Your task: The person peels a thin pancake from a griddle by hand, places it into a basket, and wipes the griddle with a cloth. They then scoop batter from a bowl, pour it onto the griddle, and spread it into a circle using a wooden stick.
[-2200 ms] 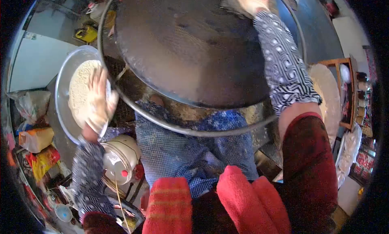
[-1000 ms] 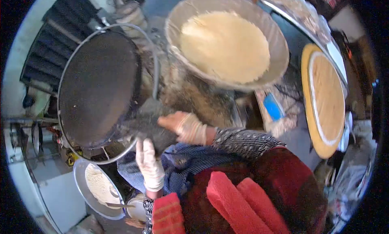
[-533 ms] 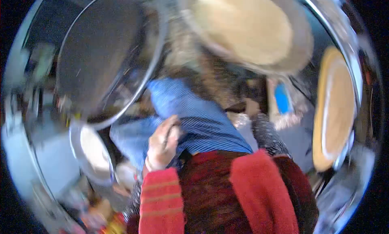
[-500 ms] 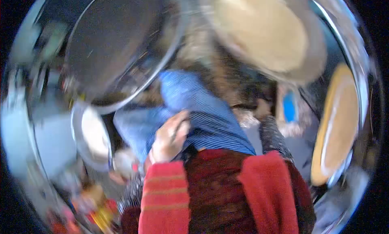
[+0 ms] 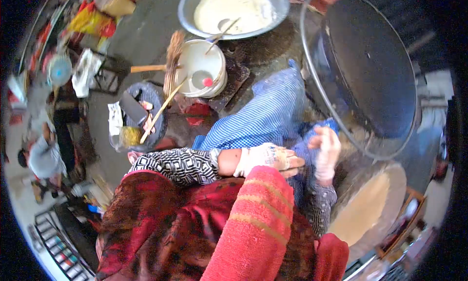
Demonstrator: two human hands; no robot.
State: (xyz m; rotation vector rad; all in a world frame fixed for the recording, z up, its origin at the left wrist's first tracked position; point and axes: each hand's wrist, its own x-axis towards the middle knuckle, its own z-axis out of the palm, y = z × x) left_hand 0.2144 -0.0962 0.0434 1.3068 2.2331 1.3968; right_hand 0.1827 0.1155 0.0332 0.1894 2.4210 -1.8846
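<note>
My left hand (image 5: pixel 268 158), in a whitish fingerless glove, lies over my lap with its fingers stretched out and nothing in them. Just right of it, my right hand (image 5: pixel 326 152) is raised beside the blue cloth, somewhat blurred, its fingers loosely bent and apart. Blue-and-white checked cloth (image 5: pixel 258 115) covers my knees. A red towel (image 5: pixel 258 217) with tan stripes hangs in front of me, its upper end touching the left wrist area. To the right of my hands stands a large dark round pan or griddle (image 5: pixel 368 66) with a metal rim.
A basin of pale batter (image 5: pixel 239 10) stands ahead, near a white bucket (image 5: pixel 202 69) and a brush (image 5: pixel 173 57). Left lies a dark tray (image 5: pixel 146 118) with a cleaver-like blade. A round tan surface (image 5: pixel 365 210) is at lower right. A person (image 5: pixel 44 157) is far left.
The view has swung, so the dark pan now appears at right instead of upper left. My hands now appear close together; earlier they were well apart.
</note>
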